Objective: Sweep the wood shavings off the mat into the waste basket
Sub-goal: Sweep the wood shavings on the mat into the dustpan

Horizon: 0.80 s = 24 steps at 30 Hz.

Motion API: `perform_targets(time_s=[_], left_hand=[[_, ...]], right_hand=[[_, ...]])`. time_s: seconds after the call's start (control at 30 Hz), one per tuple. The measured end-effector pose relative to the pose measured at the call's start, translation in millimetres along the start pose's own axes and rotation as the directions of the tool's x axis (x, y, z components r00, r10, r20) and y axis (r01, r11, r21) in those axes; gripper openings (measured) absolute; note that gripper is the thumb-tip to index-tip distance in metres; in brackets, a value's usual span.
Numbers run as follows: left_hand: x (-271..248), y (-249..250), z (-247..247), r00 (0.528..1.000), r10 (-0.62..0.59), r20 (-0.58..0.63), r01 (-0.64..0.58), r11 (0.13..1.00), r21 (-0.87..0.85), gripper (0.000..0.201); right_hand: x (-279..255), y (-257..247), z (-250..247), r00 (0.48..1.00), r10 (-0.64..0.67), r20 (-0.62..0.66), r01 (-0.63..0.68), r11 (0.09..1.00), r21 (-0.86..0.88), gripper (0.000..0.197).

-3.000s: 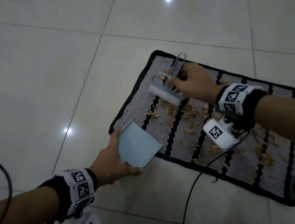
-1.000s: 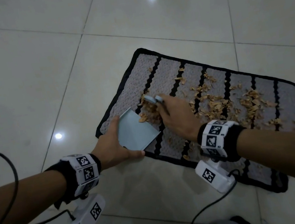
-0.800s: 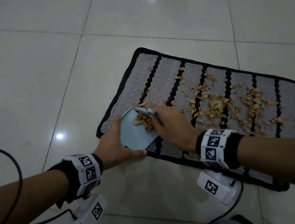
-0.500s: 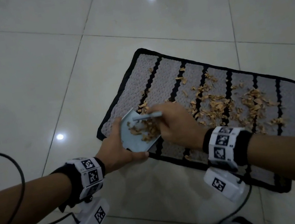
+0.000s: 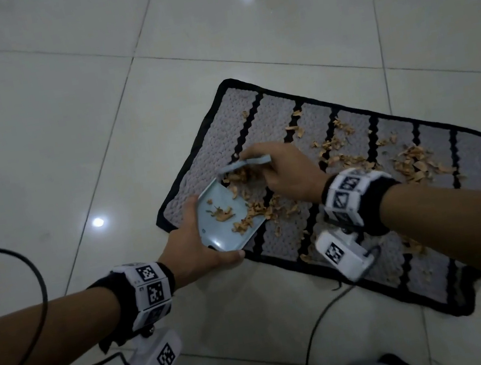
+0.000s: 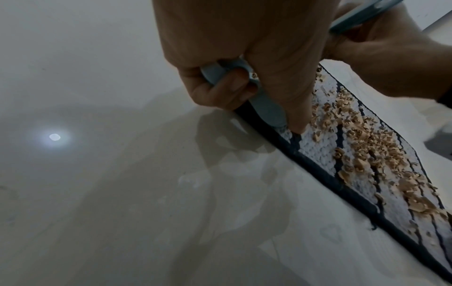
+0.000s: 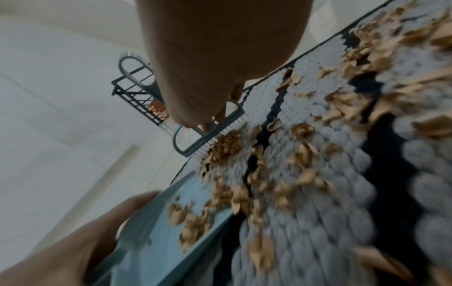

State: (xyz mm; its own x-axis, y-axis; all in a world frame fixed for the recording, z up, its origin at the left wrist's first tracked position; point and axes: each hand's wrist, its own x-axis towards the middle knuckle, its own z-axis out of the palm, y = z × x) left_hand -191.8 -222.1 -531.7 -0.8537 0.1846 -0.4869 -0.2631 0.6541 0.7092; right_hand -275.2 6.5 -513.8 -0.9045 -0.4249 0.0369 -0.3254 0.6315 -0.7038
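Note:
A grey mat (image 5: 223, 127) with black stripes lies on the tiled floor, with wood shavings (image 5: 414, 162) strewn over its middle and right. My left hand (image 5: 192, 244) grips a light blue dustpan (image 5: 219, 233) by its near edge, at the mat's left end. Several shavings (image 5: 222, 214) lie on the pan. My right hand (image 5: 285, 174) grips a small blue brush (image 5: 248, 163) at the pan's far corner. In the right wrist view the brush (image 7: 212, 133) has its white bristles against a heap of shavings (image 7: 225, 149) just beyond the dustpan (image 7: 156, 222). No waste basket shows in the head view.
Pale glossy floor tiles (image 5: 62, 116) surround the mat. A black cable (image 5: 37, 280) loops at the left and another cable (image 5: 314, 329) runs by the mat's near edge. A dark wire-frame rack (image 7: 132, 96) stands on the floor beyond the brush in the right wrist view.
My right hand has brushed shavings leftward across the mat onto the dustpan. The pan, bare a second ago, now carries shavings, and my left hand has tipped it slightly.

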Motion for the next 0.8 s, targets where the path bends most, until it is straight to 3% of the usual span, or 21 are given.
perform_targets(time_s=[0.17,0.37,0.43,0.63,0.8], left_hand=[[2,-3,-1,1.000,0.022,0.009,-0.022,1.000,0.010,0.128],[8,0,-7,0.998,0.016,0.060,-0.019,0.999,0.049,0.133],[11,2,-9,0.997,0.011,0.076,-0.015,0.998,0.063,0.134],[11,5,-6,0.998,-0.009,0.056,0.006,0.999,0.040,0.135],[10,2,-2,1.000,0.013,0.025,-0.013,1.000,0.000,0.134]], right_hand=[[-38,-12,-4,0.998,-0.041,0.056,0.039,0.999,0.020,0.031],[-7,-2,-24,0.980,0.076,-0.184,-0.064,0.995,0.071,0.015],[14,7,-28,0.970,0.115,-0.213,-0.105,0.993,0.061,0.016],[49,25,-22,0.990,0.091,-0.107,-0.093,0.995,-0.018,0.025],[18,21,-14,0.999,0.038,0.027,-0.038,0.999,-0.001,0.029]])
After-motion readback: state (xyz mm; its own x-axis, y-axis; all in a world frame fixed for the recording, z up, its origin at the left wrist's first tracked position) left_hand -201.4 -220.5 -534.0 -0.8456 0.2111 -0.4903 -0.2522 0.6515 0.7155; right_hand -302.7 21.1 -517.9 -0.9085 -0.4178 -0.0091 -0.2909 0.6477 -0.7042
